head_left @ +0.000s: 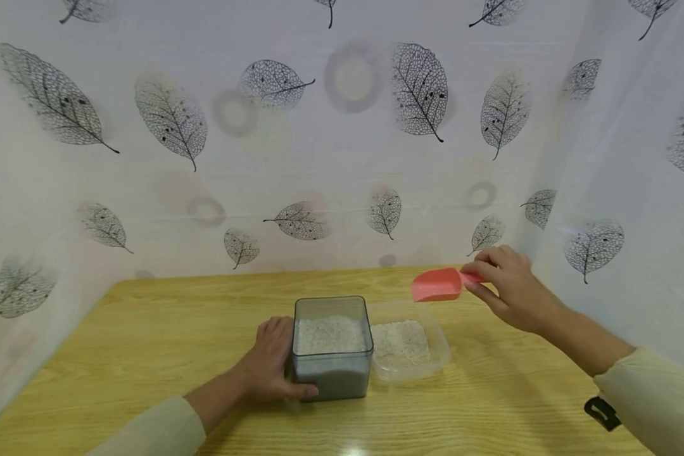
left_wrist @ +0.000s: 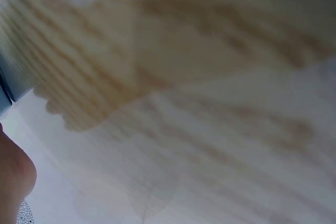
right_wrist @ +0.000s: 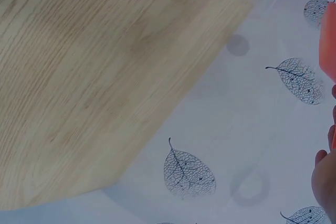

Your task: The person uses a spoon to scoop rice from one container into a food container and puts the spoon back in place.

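A grey see-through square container (head_left: 332,380) stands on the wooden table, partly filled with a pale grainy material (head_left: 330,334). My left hand (head_left: 270,364) grips its left side, thumb across the front and fingers toward the back. Just right of it sits a low clear plastic box (head_left: 441,348) with more pale grainy material (head_left: 401,341) inside. My right hand (head_left: 507,288) pinches the handle of a pink scoop (head_left: 437,285), held above the clear box's back right part with its mouth toward the left. In the right wrist view, the scoop (right_wrist: 328,45) shows only at the right edge.
The wooden table (head_left: 148,354) carries both containers near its middle. A white curtain with leaf prints (head_left: 319,145) closes off the back and both sides. A dark object (head_left: 602,413) shows beneath the right sleeve.
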`<control>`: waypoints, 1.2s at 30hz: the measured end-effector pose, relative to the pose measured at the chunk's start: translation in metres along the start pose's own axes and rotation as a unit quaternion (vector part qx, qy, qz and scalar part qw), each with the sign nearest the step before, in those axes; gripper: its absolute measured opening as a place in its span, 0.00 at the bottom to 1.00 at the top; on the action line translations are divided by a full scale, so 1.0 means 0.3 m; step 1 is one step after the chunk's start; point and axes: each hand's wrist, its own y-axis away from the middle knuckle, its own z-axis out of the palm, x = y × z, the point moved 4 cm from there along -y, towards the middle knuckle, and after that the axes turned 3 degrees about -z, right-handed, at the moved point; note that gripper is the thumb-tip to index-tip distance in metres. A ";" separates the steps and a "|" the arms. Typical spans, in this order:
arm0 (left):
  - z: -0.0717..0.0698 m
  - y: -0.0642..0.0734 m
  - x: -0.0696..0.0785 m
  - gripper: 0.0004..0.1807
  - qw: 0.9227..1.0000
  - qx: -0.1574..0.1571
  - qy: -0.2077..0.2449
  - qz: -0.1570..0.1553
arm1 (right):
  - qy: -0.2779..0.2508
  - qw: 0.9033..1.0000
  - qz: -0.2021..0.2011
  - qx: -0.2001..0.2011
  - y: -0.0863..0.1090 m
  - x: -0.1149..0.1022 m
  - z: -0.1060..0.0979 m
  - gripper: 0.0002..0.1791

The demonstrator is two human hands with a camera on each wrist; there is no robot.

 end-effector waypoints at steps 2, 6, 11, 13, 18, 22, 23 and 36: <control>0.000 0.000 0.000 0.57 1.000 0.001 0.001 0.000 | -0.008 1.000 -0.004 0.016 -0.022 -0.021 -0.002 0.13; 0.001 -0.001 0.001 0.57 1.000 0.002 0.003 -0.001 | -0.038 0.999 -0.004 0.033 -0.068 -0.072 0.000 0.16; 0.002 0.000 0.001 0.57 1.000 0.002 0.002 0.000 | -0.078 0.997 0.009 0.014 -0.132 -0.137 0.009 0.07; 0.000 -0.001 0.002 0.58 1.000 0.001 0.002 0.000 | -0.079 0.997 0.000 0.004 -0.159 -0.161 0.011 0.09; -0.004 -0.003 0.003 0.58 1.000 0.003 -0.002 0.005 | -0.060 0.996 -0.056 -0.017 -0.230 -0.225 0.012 0.12; -0.004 -0.001 0.003 0.58 1.000 0.005 -0.006 0.006 | -0.023 0.994 -0.089 -0.060 -0.288 -0.275 0.013 0.09; -0.005 -0.001 0.003 0.58 1.000 0.005 -0.007 0.006 | -0.012 0.993 -0.094 -0.074 -0.303 -0.286 0.014 0.08; -0.002 -0.003 -0.005 0.58 1.000 -0.014 -0.005 -0.015 | 0.159 0.951 -0.202 -0.169 -0.453 -0.438 0.036 0.03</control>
